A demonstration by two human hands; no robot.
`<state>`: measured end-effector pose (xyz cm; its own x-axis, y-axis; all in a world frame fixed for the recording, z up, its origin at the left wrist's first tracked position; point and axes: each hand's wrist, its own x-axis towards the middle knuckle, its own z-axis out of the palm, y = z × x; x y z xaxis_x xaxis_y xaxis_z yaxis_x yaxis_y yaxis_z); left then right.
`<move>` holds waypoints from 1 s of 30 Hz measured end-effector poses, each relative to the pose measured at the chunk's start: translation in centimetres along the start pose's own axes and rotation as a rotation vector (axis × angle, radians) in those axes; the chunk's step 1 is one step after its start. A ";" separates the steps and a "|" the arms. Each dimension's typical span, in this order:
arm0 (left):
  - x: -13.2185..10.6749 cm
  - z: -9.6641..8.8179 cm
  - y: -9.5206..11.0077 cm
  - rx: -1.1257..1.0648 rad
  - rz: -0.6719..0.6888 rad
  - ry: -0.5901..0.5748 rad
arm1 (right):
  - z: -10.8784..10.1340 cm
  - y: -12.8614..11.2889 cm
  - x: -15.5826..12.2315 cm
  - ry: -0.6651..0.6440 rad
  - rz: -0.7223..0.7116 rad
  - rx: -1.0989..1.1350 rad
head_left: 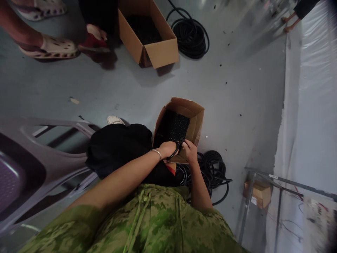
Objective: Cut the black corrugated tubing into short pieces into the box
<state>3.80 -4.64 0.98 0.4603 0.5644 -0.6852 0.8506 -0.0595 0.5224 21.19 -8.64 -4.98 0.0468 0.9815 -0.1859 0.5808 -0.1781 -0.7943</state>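
My left hand (168, 149), with a bracelet at the wrist, is closed on a black hose (174, 153) that curves past its fingers. My right hand (190, 151) is beside it, its thumb and fingers pinched at the same dark piece; the exact grip is small and partly hidden. Both hands are over the near side of an open cardboard box (196, 123). Inside the box lies a heap of small black pieces (179, 124). Coils of black hose (214, 167) rest on the floor by my right forearm.
A second cardboard box (162, 52) with dark contents stands ahead, beside another coil of black hose (191, 37). Other people's feet in clogs (56, 45) are at the upper left. A plastic chair (58, 147) is on my left, a metal frame (249, 207) on my right.
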 end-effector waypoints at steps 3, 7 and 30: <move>-0.3 -0.3 0.3 0.024 0.001 -0.006 | 0.1 -0.1 -0.1 0.019 0.015 0.011; -0.3 -0.4 0.4 0.018 -0.009 -0.003 | 0.2 -0.2 -0.1 0.026 0.035 0.041; -0.1 -0.3 0.1 -0.001 0.023 -0.041 | 0.2 -0.4 -0.2 0.008 0.042 0.060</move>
<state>3.77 -4.42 1.22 0.4895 0.5286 -0.6935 0.8397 -0.0714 0.5383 20.78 -8.79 -4.77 0.0761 0.9736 -0.2152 0.5283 -0.2224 -0.8194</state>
